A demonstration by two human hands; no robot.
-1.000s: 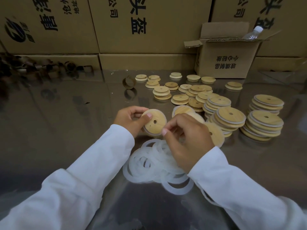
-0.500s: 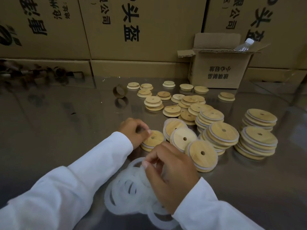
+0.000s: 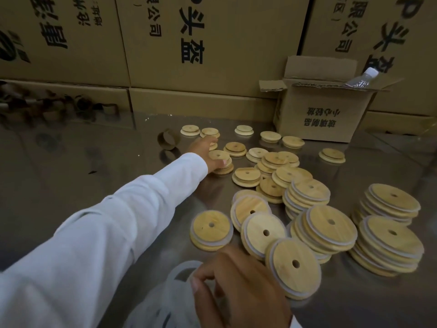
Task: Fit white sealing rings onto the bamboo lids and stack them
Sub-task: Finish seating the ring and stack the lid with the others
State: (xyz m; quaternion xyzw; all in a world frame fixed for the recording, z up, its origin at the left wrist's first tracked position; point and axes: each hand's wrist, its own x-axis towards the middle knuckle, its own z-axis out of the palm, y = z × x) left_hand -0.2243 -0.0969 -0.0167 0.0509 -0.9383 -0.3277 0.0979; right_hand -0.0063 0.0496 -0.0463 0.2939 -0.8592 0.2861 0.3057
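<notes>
Left grip (image 3: 206,154) pinches flat-lying bare lid (image 3: 219,157), hole upward.

Large carton (image 3: 212,43) reads "头盔" (small box's print inverted).

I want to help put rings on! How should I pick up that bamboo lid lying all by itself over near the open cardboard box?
Pinch the lone bamboo lid by its rim, coming down from above with thumb and fingers on opposite edges. It lies flat on the shiny table, smaller disc upward, so the wider bottom disc's edge is probably the easiest part to catch. Nothing touches it, so any side is open.
</notes>
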